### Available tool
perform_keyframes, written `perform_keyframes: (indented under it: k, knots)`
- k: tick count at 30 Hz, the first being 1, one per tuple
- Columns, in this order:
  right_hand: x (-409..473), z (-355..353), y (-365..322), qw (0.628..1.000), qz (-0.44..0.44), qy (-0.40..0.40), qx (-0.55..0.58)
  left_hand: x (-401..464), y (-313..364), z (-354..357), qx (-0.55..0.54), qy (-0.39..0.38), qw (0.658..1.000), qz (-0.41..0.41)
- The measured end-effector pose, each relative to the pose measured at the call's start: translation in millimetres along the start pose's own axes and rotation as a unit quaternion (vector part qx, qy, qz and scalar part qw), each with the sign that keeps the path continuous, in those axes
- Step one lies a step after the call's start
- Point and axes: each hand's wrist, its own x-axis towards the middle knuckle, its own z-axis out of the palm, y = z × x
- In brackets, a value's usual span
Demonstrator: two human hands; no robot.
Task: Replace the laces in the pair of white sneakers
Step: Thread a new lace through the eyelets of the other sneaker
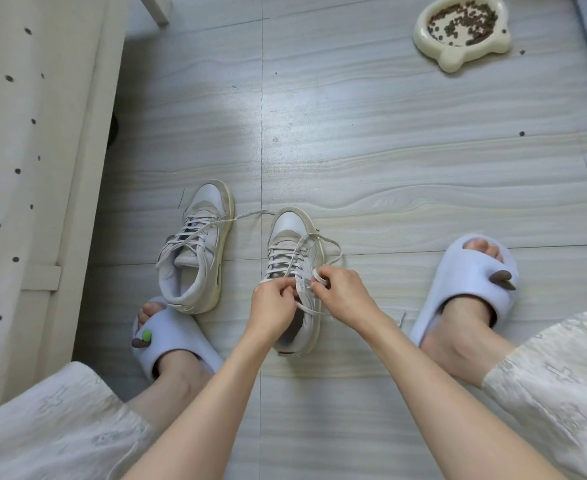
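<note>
Clearly the lace (314, 244) is soft, limp and light, so it is best taken near its stiff tip. Both hands, left (274, 303) and right (341, 289), pinch it over the right sneaker (294, 271) on the floor (389, 168).

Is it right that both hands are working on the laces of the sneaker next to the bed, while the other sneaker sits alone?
Not quite. The head view shows the left hand and right hand pinching the laces of the right sneaker, the one farther from the bed. The left sneaker, next to the bed, sits alone.
</note>
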Motion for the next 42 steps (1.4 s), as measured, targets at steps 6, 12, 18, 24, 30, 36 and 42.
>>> perform_keyframes:
  k: [6,12,18,24,30,36,42]
  knots:
    - [-1,7,6,1.0,0.01,-0.002,0.018,2,-3,-1,0.014,-0.018,0.999,0.024]
    - [-2,12,1,0.997,0.0,0.039,0.061,2,-10,-1,-0.02,-0.024,0.999,0.02]
    - [-3,19,5,0.956,0.116,0.008,0.27,-1,-8,3,0.022,0.022,0.998,0.06]
    - [-5,28,1,0.949,0.125,0.007,0.291,-1,-18,-1,0.067,0.072,0.991,0.09]
    - [-4,31,-4,0.961,0.125,0.025,0.245,-13,-3,-79,-0.416,0.125,0.901,0.011]
    - [-4,30,-7,0.963,0.142,0.028,0.227,-21,-9,-138,-0.236,0.189,0.953,0.003]
    - [-6,34,-9,0.961,0.151,0.039,0.227,-48,-69,-136,0.228,-0.061,0.971,0.04]
